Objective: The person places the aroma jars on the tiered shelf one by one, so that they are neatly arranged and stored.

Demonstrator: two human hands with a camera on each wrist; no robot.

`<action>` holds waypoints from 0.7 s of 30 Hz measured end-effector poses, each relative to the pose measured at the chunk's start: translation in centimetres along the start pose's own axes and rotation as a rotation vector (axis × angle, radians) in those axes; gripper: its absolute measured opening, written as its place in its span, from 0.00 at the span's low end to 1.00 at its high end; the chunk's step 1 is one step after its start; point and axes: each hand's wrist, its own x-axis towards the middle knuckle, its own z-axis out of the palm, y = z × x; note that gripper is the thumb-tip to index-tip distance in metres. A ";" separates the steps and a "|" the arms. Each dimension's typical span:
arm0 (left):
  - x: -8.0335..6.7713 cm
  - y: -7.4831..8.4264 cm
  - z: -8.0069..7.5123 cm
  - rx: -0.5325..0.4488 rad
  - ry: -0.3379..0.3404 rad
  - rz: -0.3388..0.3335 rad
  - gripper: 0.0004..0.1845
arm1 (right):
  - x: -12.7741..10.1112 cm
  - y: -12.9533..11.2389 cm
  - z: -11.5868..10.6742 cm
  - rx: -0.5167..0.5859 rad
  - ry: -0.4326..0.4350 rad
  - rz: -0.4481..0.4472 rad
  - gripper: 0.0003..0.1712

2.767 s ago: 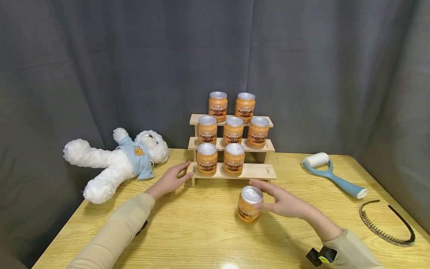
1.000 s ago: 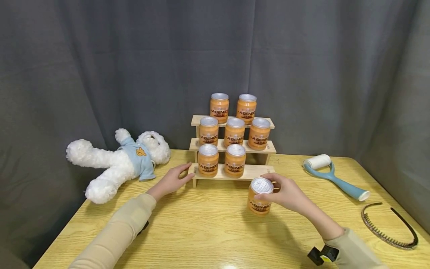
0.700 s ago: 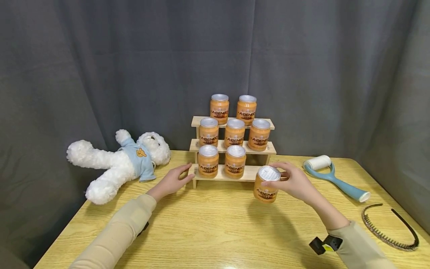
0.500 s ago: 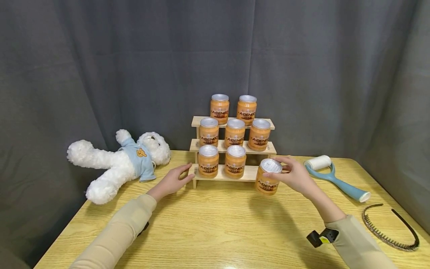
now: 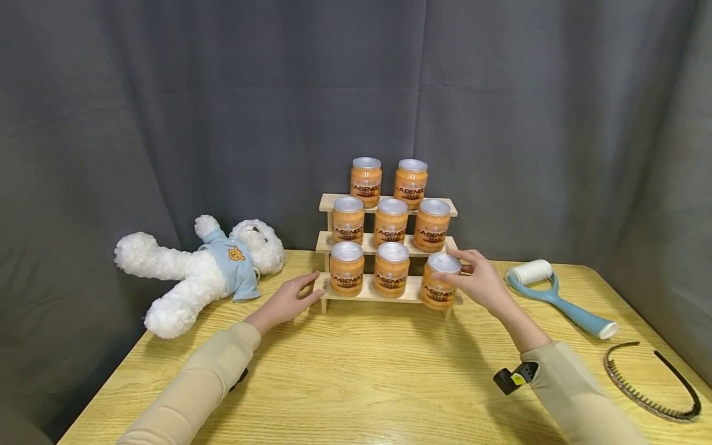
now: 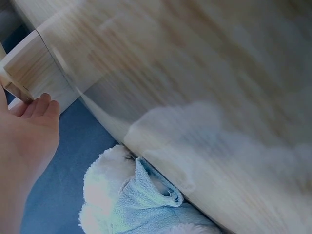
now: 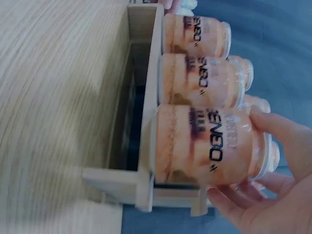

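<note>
My right hand grips an orange jar with a silver lid by its upper part, thumb in front and fingers behind. The jar is upright at the right end of the bottom step, its base overlapping the board's front edge in the head view. In the right wrist view the same jar stands beside two others in a row. My left hand holds the left end of the three-step wooden stand, thumb at the front and fingers behind. The left wrist view shows those fingers against the stand's end.
Matching jars fill the stand: two others on the bottom step, three on the middle, two on top. A white plush bear lies left. On the right are a blue-handled lint roller and a toothed headband. A grey curtain hangs behind.
My right hand has carried the jar from the table in front of the stand, up and back to the right end of the bottom step. My left hand stays at the stand's left end.
</note>
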 end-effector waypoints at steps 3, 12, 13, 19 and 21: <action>0.0 0.0 0.1 0.006 0.004 0.002 0.36 | 0.2 0.4 0.0 0.022 -0.014 0.018 0.45; 0.0 0.1 0.1 0.017 0.003 0.003 0.35 | 0.7 1.5 0.3 0.035 0.005 -0.001 0.46; 0.0 0.1 0.1 0.016 0.002 0.003 0.35 | 0.8 1.5 0.4 0.033 0.007 -0.007 0.46; -0.1 0.1 0.0 0.013 -0.005 -0.009 0.35 | 1.3 1.5 0.5 0.024 0.005 -0.040 0.45; 0.0 0.1 0.0 0.010 -0.007 -0.007 0.35 | 1.4 1.5 0.4 0.025 0.001 -0.045 0.44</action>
